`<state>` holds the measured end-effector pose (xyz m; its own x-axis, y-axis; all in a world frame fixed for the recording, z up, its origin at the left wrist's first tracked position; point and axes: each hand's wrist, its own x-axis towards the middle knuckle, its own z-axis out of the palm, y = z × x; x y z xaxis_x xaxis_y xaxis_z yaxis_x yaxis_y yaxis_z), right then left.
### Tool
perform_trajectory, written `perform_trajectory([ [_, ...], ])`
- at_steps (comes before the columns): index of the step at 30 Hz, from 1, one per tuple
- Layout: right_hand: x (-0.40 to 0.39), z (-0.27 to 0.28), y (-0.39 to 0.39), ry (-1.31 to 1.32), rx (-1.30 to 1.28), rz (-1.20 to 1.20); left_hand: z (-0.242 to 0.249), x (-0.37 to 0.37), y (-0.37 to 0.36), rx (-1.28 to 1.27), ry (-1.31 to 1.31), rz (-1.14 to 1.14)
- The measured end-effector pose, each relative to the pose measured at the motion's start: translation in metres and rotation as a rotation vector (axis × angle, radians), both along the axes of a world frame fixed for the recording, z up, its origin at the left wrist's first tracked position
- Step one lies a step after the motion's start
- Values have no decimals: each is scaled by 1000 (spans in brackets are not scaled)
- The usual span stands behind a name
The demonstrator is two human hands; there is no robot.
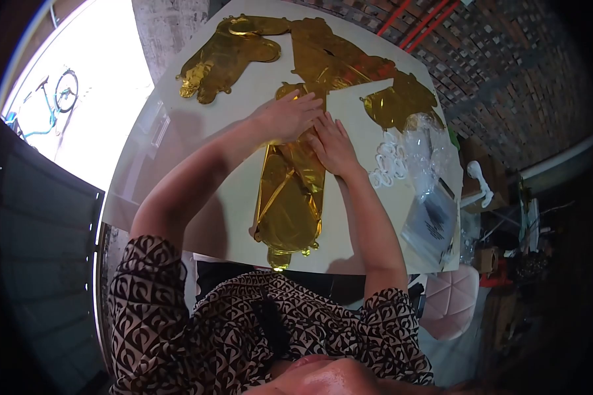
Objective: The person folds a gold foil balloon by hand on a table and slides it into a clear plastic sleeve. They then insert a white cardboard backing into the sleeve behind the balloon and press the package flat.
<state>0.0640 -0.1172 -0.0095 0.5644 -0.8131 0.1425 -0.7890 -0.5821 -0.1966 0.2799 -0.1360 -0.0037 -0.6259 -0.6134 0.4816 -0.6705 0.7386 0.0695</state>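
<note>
A flat gold foil piece (288,210) lies lengthwise on the white table, creased along its middle, with its lower end near the table's front edge. My left hand (288,118) rests flat on its upper part, fingers stretched out and pointing right. Beside it my right hand (333,145) lies flat over the foil's right edge, fingers spread a little and pointing up and left. The two hands' fingertips are close together. Beyond them, more gold foil (326,56) spreads over the back of the table. What is under my palms is hidden.
Another gold foil shape (230,59) is at the back left, and one (402,102) at the back right. White coiled ribbon (390,158), crumpled clear plastic (427,148) and a clear plastic packet (430,220) lie on the right. The white table (197,224) has a pink chair (449,303) beside it.
</note>
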Motion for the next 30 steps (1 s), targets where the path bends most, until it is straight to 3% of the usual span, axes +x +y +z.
perform_trajectory([
  [2, -3, -1, 1, -78, 29, 15, -6, -1, -12, 51, -259, 72],
  [3, -6, 0, 6, -76, 30, 8, -9, -4, -12, 52, -258, 65],
  [5, -13, 0, 15, -97, 75, 25, -18, -6, -15, 306, -60, 117],
  [6, -15, 5, 29, -97, 81, 22, -20, -6, -18, 312, -60, 114],
  [8, -19, 22, 73, 153, 41, 151, -23, -6, -23, 328, -132, 136],
  [13, -16, 27, 160, 174, 177, 336, -21, -2, -20, 312, -113, 110],
  [17, -29, 43, 125, 160, 368, 618, -22, -1, -18, 293, -39, 93],
  [19, -29, 48, 83, 81, 132, 309, -25, -1, -22, 257, -104, 93],
  [22, -33, 27, 39, 65, 56, 302, -25, -2, -26, 217, -163, 97],
  [27, -35, 19, 38, 122, 42, 336, 1, 3, -11, 226, -176, 98],
  [30, -35, 19, 37, 128, 29, 331, 20, -6, -9, 74, -332, 186],
])
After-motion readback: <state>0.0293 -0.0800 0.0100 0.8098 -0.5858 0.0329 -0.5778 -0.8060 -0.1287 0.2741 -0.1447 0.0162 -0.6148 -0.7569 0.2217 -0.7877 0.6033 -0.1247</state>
